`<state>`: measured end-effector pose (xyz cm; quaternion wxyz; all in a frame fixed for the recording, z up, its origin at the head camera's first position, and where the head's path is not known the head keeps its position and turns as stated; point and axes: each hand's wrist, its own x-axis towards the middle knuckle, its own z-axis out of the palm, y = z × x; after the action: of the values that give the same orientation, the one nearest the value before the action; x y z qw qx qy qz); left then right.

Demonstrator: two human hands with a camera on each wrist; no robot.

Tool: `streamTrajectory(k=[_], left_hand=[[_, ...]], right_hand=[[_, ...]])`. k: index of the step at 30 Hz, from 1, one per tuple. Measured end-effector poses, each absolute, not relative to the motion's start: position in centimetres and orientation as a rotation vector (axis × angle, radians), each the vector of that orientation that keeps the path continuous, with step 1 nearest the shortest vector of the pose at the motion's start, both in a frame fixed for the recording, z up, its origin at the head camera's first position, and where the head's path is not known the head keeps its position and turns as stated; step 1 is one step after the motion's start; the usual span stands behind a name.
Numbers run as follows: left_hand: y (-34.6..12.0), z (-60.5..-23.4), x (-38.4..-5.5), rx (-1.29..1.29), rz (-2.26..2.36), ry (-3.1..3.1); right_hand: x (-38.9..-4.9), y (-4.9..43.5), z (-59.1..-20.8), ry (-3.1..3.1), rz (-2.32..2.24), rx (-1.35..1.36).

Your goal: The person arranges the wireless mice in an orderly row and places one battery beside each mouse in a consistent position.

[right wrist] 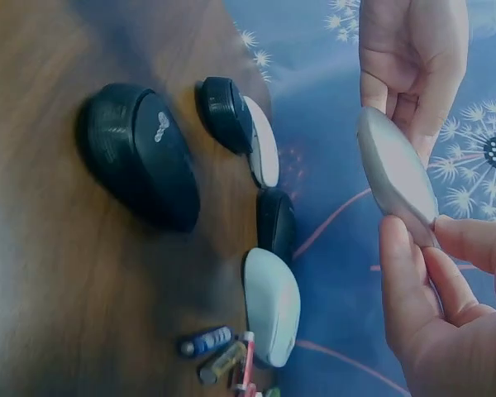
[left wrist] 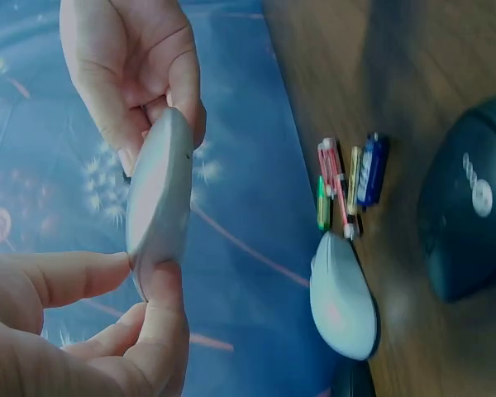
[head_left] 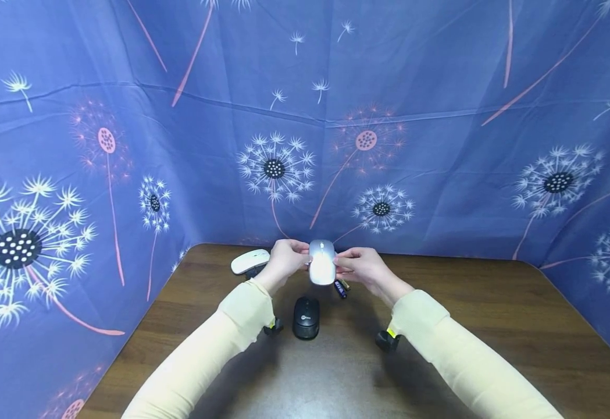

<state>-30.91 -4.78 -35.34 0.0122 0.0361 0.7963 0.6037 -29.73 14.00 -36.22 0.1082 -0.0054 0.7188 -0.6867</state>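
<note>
Above the back of the table, a silver computer mouse (head_left: 322, 265) is held up between both hands. My left hand (head_left: 282, 263) pinches its left edge with thumb and fingers, and my right hand (head_left: 366, 269) pinches the opposite edge. In the left wrist view the mouse (left wrist: 159, 194) appears edge-on, its underside mostly hidden. A black mouse (head_left: 306, 318) sits on the table nearer the wearer, below the raised one. Several batteries (head_left: 341, 289) lie by the right hand; the left wrist view shows blue, red and green ones.
A white mouse (head_left: 250, 261) lies at the back left, touching a black mouse (right wrist: 223, 114). Farther along the back edge are another black mouse (right wrist: 274, 222) and a pale mouse (right wrist: 273, 306) beside the batteries. Patterned blue cloth (head_left: 420, 116) hangs behind the wooden table (head_left: 472, 314).
</note>
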Motion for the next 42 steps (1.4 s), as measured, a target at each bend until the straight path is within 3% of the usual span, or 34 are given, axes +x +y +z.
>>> streamTrajectory(k=[15,42], left_hand=[[-1.2,-36.9,-28.2,0.257,1.915,2.340],[2.6,-43.1,-26.1,0.129,2.001,2.182]], right_hand=[[-26.5,19.0,-38.0,2.057,-2.034,-0.015],[-23.7,22.4,-42.9,2.051,-1.928,0.075]])
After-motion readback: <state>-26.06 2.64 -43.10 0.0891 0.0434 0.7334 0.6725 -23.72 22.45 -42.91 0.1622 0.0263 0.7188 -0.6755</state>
